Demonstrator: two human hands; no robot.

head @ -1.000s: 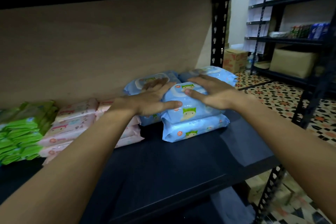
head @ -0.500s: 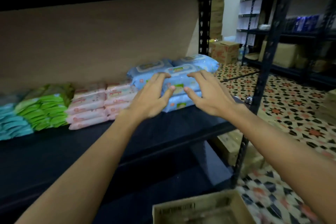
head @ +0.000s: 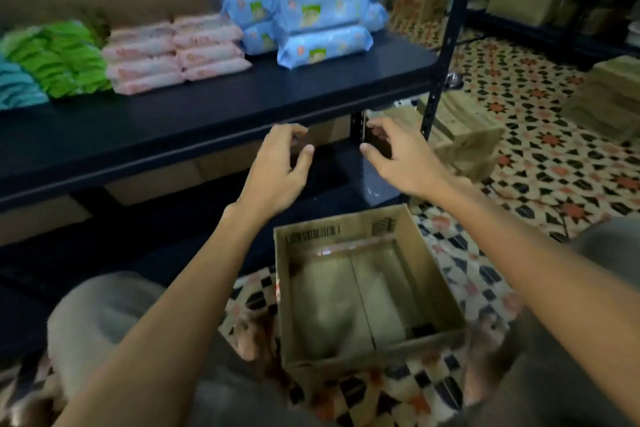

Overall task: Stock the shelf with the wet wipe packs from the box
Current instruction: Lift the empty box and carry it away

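At nine o'clock on the shelf (head: 194, 121) I see teal packs (head: 17, 87), then green packs (head: 59, 57), pink packs (head: 176, 52), and at twelve the blue packs (head: 311, 15) stacked near the shelf's right end; my left hand (head: 277, 166) hangs below the shelf edge, fingers loosely spread, holding nothing; just right of it my right hand (head: 398, 156) likewise, wide and bare; at six the box (head: 367, 288) sits on the floor (head: 540, 135), no packs inside.
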